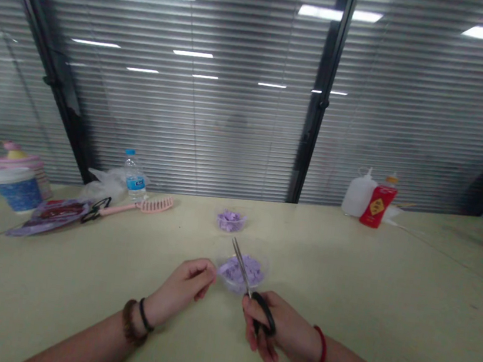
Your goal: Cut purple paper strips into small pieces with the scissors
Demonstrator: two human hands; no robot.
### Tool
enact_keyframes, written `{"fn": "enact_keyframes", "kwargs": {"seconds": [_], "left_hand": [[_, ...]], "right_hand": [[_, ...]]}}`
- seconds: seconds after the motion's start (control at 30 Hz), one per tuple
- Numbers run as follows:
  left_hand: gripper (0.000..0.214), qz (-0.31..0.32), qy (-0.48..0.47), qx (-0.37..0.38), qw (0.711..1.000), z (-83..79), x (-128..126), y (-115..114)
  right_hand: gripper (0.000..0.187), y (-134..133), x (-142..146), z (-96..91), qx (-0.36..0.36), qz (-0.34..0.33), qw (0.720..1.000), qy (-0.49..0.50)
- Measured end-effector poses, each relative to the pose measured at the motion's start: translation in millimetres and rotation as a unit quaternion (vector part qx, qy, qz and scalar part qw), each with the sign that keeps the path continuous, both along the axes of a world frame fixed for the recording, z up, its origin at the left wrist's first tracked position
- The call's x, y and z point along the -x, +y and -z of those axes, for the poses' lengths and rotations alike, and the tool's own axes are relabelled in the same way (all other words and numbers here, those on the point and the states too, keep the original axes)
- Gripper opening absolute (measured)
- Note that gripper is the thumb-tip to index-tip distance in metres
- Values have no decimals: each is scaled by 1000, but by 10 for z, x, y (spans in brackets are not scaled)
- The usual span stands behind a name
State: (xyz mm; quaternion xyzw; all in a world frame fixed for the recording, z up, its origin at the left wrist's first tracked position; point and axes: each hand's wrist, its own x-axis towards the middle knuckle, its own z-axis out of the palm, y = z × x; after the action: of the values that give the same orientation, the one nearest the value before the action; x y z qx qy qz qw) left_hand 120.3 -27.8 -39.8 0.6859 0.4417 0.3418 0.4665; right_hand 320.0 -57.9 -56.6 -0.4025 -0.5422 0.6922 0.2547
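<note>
My right hand [271,327] grips a pair of black-handled scissors [242,267], their closed steel blades pointing up and away over a clear plastic bowl [242,273] of chopped purple material. My left hand [180,289] rests beside that bowl with its fingers curled together, and nothing shows in them. Neither hand visibly touches the bowl. A smaller clear bowl of purple pieces [230,221] stands farther back on the pale table [73,307].
Along the table's far side are a purple packet [50,216], a pink brush [153,205], a water bottle [134,176], a blue cup [17,192], a white squeeze bottle [359,195] and a red bottle [378,206]. Behind them stands a glass wall with blinds [197,110].
</note>
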Motion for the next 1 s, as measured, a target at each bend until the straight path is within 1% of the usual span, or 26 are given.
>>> {"fn": "enact_keyframes", "kwargs": {"seconds": [0.1, 0.23, 0.33, 0.43, 0.67, 0.87, 1.0], "left_hand": [[34, -11, -14, -14, 1000, 11, 4, 16], [34, -18, -23, -31, 999, 30, 8, 23], [35, -11, -7, -23, 1000, 38, -3, 11], [35, 1, 13, -7, 1000, 40, -33, -18], [36, 33, 31, -10, 999, 33, -71, -71], [36, 31, 27, -6, 999, 44, -60, -63], [36, 16, 17, -1, 1000, 43, -54, -40]], "right_hand": [[61, -3, 2, -9, 10, 5, 1000, -1], [61, -12, -6, -6, 35, -37, 999, -10], [59, -13, -12, 8, 21, -64, 998, -13], [58, -7, -12, 15, 18, -72, 997, -19], [57, -10, -8, -15, 23, -69, 997, -38], [59, -18, -1, -18, 34, -63, 997, -42], [59, -17, 0, -14, 29, -33, 998, -34]]}}
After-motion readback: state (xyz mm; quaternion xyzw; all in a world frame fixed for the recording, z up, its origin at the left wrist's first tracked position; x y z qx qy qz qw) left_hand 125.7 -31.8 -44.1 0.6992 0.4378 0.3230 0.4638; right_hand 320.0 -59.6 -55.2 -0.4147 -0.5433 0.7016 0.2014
